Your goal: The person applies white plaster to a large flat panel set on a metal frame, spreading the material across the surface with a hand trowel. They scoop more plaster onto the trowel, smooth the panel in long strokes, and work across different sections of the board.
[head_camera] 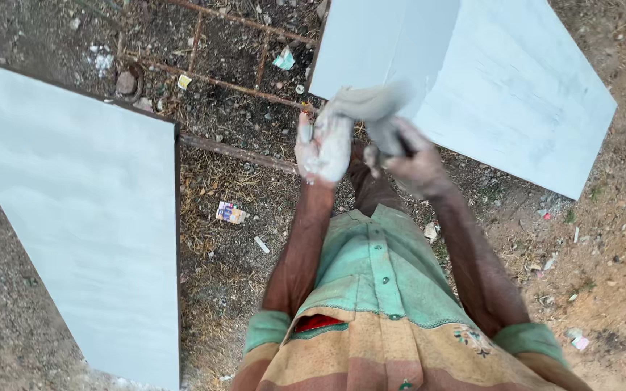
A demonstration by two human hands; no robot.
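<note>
Only one view here, the head camera looking straight down, so plenty gets cut off. Left hand (322, 147) raised in front of the chest, caked in pale grey paste, fingers together and cupped around a grey wad (367, 103) of cloth or putty, hard to say which since it's motion-blurred. Right hand (409, 158) just beside it, touching the same wad from below, fingers curled tight on a lower bit of it or on some small tool; can't tell which, the smear hides it. Both forearms bare, coming up from a green shirt (374, 264) with a striped wrap (393, 355) below, cropped by the bottom edge. Red patch at the waist, too small to identify. On the ground, a big pale grey panel (74, 217) at the left, dark-edged, running out of frame on the left and bottom. Second pale panel (501, 80) at upper right, top cut off by the frame, its near corner partly behind the wad. Between the two, a rusty rebar grid (219, 72) lying on dirt and dry straw, only partly in shot. Small crumpled wrapper (230, 213) near the left panel's edge, plus scattered litter bits, too small to make out.
</note>
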